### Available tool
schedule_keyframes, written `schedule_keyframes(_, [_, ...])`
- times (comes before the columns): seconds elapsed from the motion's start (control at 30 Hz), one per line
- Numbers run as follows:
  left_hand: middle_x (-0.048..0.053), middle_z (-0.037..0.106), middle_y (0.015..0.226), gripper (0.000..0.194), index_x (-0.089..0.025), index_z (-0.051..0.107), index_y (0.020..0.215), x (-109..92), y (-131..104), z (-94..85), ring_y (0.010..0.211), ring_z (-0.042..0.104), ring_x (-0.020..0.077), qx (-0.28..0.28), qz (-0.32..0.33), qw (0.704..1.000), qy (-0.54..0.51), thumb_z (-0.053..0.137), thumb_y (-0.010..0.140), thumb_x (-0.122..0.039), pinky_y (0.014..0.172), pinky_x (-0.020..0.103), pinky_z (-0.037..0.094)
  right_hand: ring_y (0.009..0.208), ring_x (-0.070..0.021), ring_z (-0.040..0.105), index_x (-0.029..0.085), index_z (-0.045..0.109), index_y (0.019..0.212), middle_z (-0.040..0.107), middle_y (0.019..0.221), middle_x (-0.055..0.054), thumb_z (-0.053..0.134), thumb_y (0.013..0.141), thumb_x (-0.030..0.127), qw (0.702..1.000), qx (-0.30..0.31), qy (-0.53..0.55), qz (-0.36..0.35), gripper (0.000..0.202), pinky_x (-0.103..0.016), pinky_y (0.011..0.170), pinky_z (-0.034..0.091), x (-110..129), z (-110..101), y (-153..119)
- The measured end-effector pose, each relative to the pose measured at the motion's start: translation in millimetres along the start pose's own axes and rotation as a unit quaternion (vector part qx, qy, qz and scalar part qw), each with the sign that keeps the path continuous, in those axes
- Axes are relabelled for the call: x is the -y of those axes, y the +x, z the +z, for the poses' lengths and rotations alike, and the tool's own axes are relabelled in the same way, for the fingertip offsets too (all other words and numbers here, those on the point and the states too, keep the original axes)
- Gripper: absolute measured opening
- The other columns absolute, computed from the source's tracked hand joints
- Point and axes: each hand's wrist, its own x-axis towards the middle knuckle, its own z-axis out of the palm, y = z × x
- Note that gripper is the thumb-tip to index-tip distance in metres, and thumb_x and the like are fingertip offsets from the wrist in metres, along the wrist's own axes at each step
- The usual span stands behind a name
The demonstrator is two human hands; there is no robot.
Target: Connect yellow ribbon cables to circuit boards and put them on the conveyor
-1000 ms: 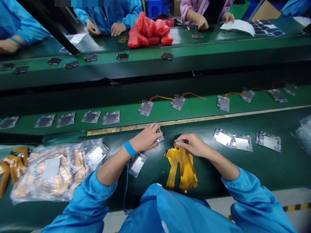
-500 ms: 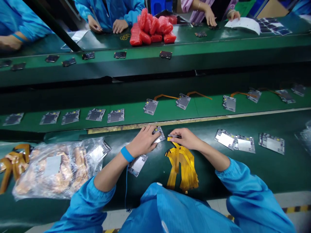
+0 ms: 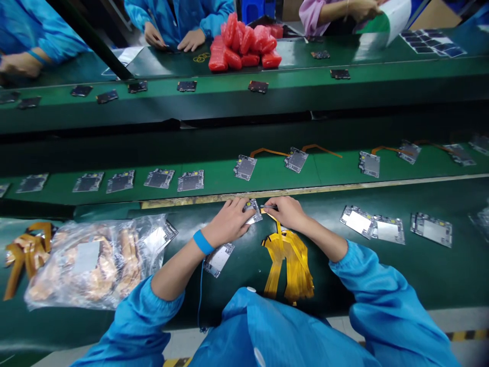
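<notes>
My left hand (image 3: pixel 228 220) presses a small circuit board (image 3: pixel 253 208) against the green bench, fingers and thumb closed about its left side. Close to that board's right edge, my right hand (image 3: pixel 289 211) pinches a slim dark tool (image 3: pixel 271 207) that looks like tweezers. A yellow ribbon cable (image 3: pixel 278 222) bends away under these fingers, its end by the tool's tip. Below lies a fanned bundle of yellow ribbon cables (image 3: pixel 297 265). Another circuit board (image 3: pixel 219 259) rests partly under my left wrist, which wears a blue band (image 3: pixel 202 242).
Left is a clear plastic bag (image 3: pixel 82 267) of copper-coloured parts, beside loose orange cables (image 3: pixel 26 255). More boards (image 3: pixel 431 229) lie to the right. A green belt (image 3: pixel 217 176) ahead carries boards, some with orange cables. Beyond, co-workers sit near red wrapped bundles (image 3: pixel 244 46).
My right hand has moved left and slightly up, bringing the tool and cable end to the board. Boards on the near belt shifted right. A co-worker at upper right lifted a white sheet.
</notes>
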Motion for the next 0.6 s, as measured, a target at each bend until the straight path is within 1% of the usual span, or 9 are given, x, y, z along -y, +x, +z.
schedule_keyframes(0.17, [0.02,0.053,0.134,0.03,-0.018,0.065,0.124,-1,0,1.0,0.118,0.051,0.0351,-0.002,0.005,1.0,0.009,0.059,0.095,-0.022,0.097,0.05,0.046,0.094,-0.0214,0.072,0.029,0.081,0.105,0.081,0.102,-0.002,0.063,0.098,0.034,1.0,0.013,-0.008,-0.01,0.02,-0.027,0.072,0.044,2,-3,2])
schedule_keyframes(0.33, [0.02,0.052,0.135,0.032,-0.018,0.064,0.127,-1,-1,0.6,0.117,0.05,0.0344,-0.007,0.013,1.0,0.013,0.058,0.096,-0.022,0.097,0.05,0.045,0.092,-0.0209,0.072,0.027,0.082,0.099,0.081,0.098,-0.002,0.065,0.096,0.03,0.999,0.031,-0.016,-0.011,0.017,-0.026,0.071,0.042,10,-10,8])
schedule_keyframes(0.47, [0.02,0.051,0.136,0.037,-0.021,0.062,0.134,-1,-1,0.5,0.117,0.051,0.0347,-0.001,0.013,1.0,0.006,0.057,0.097,-0.022,0.097,0.05,0.045,0.096,-0.0222,0.072,0.027,0.082,0.099,0.081,0.099,-0.002,0.065,0.097,0.029,0.998,0.045,-0.031,-0.007,0.017,-0.027,0.072,0.041,16,-15,11])
schedule_keyframes(0.6, [0.02,0.052,0.134,0.042,-0.024,0.061,0.139,-3,0,-1.4,0.117,0.051,0.0361,0.009,0.013,1.0,0.006,0.056,0.098,-0.023,0.096,0.05,0.043,0.096,-0.0219,0.073,0.027,0.082,0.099,0.081,0.099,-0.002,0.065,0.097,0.029,0.999,0.044,-0.029,-0.012,0.017,-0.027,0.071,0.042,15,-15,11])
